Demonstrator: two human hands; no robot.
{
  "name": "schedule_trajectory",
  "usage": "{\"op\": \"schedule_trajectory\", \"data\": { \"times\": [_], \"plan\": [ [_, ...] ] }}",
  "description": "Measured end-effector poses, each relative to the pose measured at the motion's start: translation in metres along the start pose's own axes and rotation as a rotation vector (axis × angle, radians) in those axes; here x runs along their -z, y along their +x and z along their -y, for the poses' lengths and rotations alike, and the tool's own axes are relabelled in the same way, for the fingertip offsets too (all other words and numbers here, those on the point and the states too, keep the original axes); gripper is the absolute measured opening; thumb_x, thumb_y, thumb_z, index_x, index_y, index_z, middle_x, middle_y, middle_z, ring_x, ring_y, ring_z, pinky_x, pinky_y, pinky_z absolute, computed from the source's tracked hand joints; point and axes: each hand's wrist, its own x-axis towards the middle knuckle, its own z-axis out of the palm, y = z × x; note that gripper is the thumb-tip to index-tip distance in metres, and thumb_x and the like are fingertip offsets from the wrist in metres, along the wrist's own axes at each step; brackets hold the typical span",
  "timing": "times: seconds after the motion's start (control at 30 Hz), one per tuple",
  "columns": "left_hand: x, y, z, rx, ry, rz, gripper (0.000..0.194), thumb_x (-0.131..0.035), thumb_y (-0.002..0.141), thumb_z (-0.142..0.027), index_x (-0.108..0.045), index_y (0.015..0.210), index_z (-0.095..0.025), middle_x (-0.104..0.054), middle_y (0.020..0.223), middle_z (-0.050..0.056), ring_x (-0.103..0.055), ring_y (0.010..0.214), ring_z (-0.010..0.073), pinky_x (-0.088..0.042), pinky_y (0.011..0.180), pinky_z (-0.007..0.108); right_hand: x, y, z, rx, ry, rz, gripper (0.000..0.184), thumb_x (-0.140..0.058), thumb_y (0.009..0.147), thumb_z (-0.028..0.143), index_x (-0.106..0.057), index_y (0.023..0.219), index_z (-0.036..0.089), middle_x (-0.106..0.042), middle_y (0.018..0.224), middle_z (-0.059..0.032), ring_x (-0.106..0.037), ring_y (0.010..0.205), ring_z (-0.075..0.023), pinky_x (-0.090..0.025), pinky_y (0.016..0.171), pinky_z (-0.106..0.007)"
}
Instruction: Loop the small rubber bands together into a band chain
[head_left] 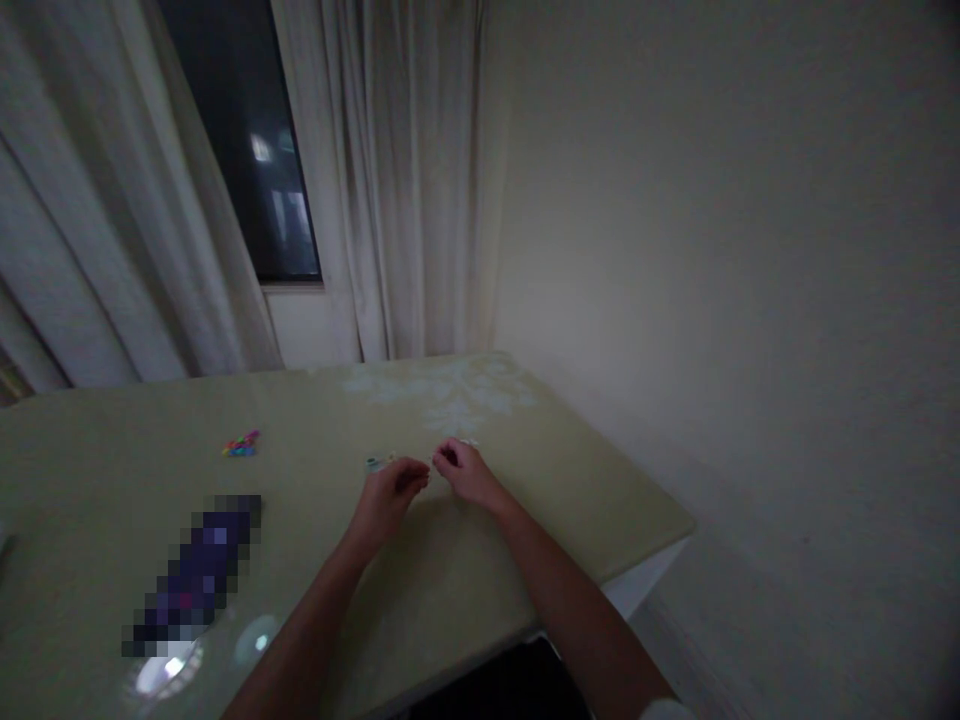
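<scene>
My left hand (391, 497) is raised over the middle of the table, its fingers pinched together. Close by on its right, my right hand (463, 470) has thumb and fingertips curled into a pinch as well. The two sets of fingertips nearly meet; whatever is between them is too small to make out. Just behind the left hand lie a few small pieces (373, 464), partly covered by it. Another pale bit (469, 441) shows behind the right hand.
A small heap of bright coloured pieces (241, 444) lies at the left. A blurred dark purple object (199, 575) rests nearer me, beside a shiny round clear thing (169, 668). The table (600, 480) meets the wall on the right; curtains (420, 180) hang behind.
</scene>
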Motion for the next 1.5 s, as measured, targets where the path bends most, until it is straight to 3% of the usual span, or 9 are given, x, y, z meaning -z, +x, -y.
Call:
{"op": "schedule_trajectory", "data": {
  "times": [0.17, 0.4, 0.63, 0.97, 1.17, 1.27, 1.37, 1.47, 1.5],
  "plan": [
    [-0.004, -0.008, 0.008, -0.017, -0.134, -0.131, 0.023, -0.069, 0.102, -0.038, -0.071, 0.104, -0.015, -0.075, 0.096, 0.003, -0.074, 0.085, 0.0177, -0.063, 0.081, 0.038, -0.005, -0.003, 0.005, 0.026, 0.062, -0.043, 0.010, -0.060, 0.099, 0.027, -0.064, 0.097, 0.018, -0.065, 0.086, -0.0008, -0.059, 0.078, -0.0149, -0.046, 0.071, -0.025],
    [-0.007, -0.004, 0.005, -0.034, -0.224, -0.198, 0.026, -0.070, 0.101, -0.038, -0.070, 0.112, -0.015, -0.075, 0.100, 0.004, -0.074, 0.086, 0.0183, -0.064, 0.080, 0.039, -0.007, -0.006, 0.011, 0.063, 0.105, -0.053, 0.008, -0.066, 0.095, 0.026, -0.066, 0.097, 0.018, -0.065, 0.085, -0.0003, -0.057, 0.073, -0.0139, -0.044, 0.068, -0.025],
    [-0.006, -0.007, 0.003, -0.058, -0.169, -0.260, 0.028, -0.069, 0.101, -0.038, -0.069, 0.118, -0.016, -0.074, 0.098, 0.003, -0.073, 0.082, 0.0172, -0.064, 0.076, 0.037, -0.010, -0.005, 0.009, 0.070, 0.223, -0.021, 0.022, -0.068, 0.095, 0.040, -0.067, 0.095, 0.018, -0.065, 0.080, 0.0003, -0.056, 0.070, -0.0141, -0.043, 0.065, -0.026],
    [-0.004, -0.008, -0.001, -0.141, -0.098, -0.329, 0.024, -0.067, 0.102, -0.038, -0.071, 0.111, -0.016, -0.075, 0.104, 0.005, -0.073, 0.087, 0.0176, -0.064, 0.080, 0.037, -0.008, -0.003, 0.013, 0.052, 0.417, 0.018, 0.040, -0.069, 0.092, 0.059, -0.067, 0.095, 0.020, -0.070, 0.084, -0.0029, -0.067, 0.075, -0.0170, -0.055, 0.075, -0.031],
    [-0.003, -0.008, -0.002, -0.173, -0.090, -0.332, 0.027, -0.067, 0.103, -0.040, -0.072, 0.114, -0.017, -0.076, 0.108, 0.006, -0.074, 0.092, 0.0190, -0.063, 0.083, 0.039, -0.008, -0.004, 0.015, 0.062, 0.402, 0.037, 0.046, -0.067, 0.091, 0.066, -0.067, 0.095, 0.020, -0.074, 0.090, -0.0058, -0.072, 0.078, -0.0191, -0.058, 0.076, -0.033],
    [-0.002, -0.007, -0.003, -0.150, -0.082, -0.357, 0.025, -0.068, 0.102, -0.040, -0.072, 0.109, -0.016, -0.075, 0.101, 0.004, -0.073, 0.087, 0.0180, -0.063, 0.082, 0.038, -0.004, -0.001, 0.011, 0.048, 0.301, 0.006, 0.041, -0.058, 0.100, 0.059, -0.068, 0.102, 0.020, -0.075, 0.096, -0.0069, -0.073, 0.080, -0.0183, -0.056, 0.074, -0.030],
    [0.002, -0.007, -0.002, -0.095, -0.085, -0.413, 0.025, -0.068, 0.102, -0.040, -0.071, 0.107, -0.016, -0.075, 0.097, 0.003, -0.073, 0.083, 0.0172, -0.063, 0.080, 0.038, 0.002, 0.010, 0.004, 0.009, 0.121, -0.044, 0.027, -0.053, 0.106, 0.042, -0.069, 0.107, 0.020, -0.074, 0.098, -0.0072, -0.070, 0.082, -0.0168, -0.053, 0.076, -0.029],
    [0.010, -0.008, 0.001, -0.032, -0.100, -0.482, 0.026, -0.067, 0.102, -0.041, -0.071, 0.108, -0.015, -0.074, 0.095, 0.003, -0.072, 0.081, 0.0167, -0.062, 0.077, 0.037, 0.003, 0.025, -0.002, -0.018, -0.104, -0.002, 0.006, -0.074, 0.092, 0.025, -0.073, 0.092, 0.019, -0.073, 0.092, -0.0061, -0.067, 0.087, -0.0186, -0.050, 0.082, -0.031],
    [0.013, -0.008, 0.002, -0.013, -0.108, -0.503, 0.027, -0.067, 0.102, -0.041, -0.071, 0.108, -0.015, -0.074, 0.094, 0.002, -0.072, 0.080, 0.0165, -0.062, 0.076, 0.036, 0.002, 0.030, -0.004, -0.020, -0.175, 0.031, 0.007, -0.080, 0.086, 0.020, -0.073, 0.085, 0.018, -0.073, 0.091, -0.0061, -0.066, 0.089, -0.0196, -0.049, 0.084, -0.032]
  ]
}}
